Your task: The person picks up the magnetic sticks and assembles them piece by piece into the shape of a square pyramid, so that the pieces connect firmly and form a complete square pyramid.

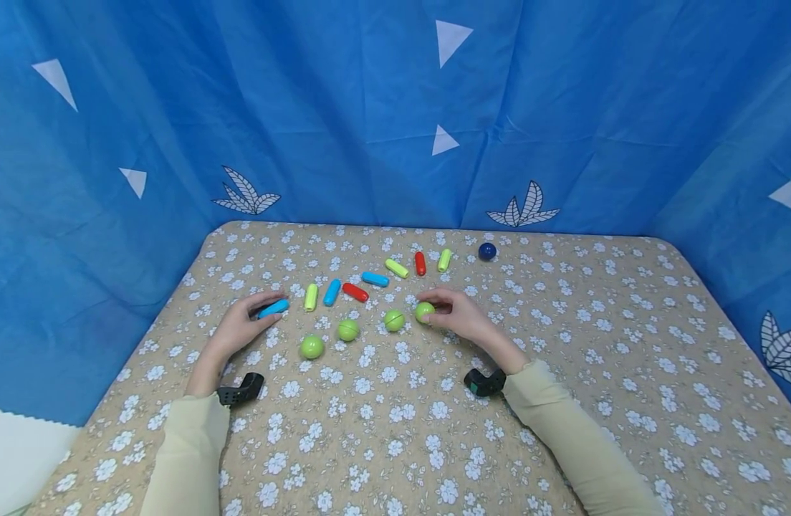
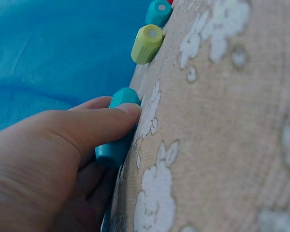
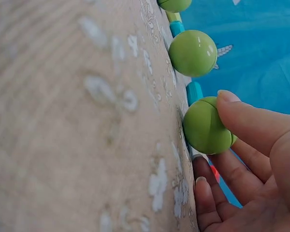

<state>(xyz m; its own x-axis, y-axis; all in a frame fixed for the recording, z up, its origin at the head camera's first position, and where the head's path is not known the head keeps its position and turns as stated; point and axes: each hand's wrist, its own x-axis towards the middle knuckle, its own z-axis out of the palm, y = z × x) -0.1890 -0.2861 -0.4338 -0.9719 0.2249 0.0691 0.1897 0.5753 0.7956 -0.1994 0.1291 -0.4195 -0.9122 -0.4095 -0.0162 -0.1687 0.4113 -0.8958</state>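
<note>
Blue stick (image 1: 274, 309) & green ball (image 1: 424, 311) gripped by L & R hands (image 1: 236, 328) (image 1: 458, 313) resp., 3 other green balls (image 1: 347, 330) btwn.

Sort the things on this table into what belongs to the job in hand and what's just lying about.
In the job, judging by the hands:
blue stick, held by the left hand
green ball, held by the right hand

Apparently just lying about:
three other green balls
two other blue sticks
two red sticks
three yellow-green sticks
dark blue ball
</note>
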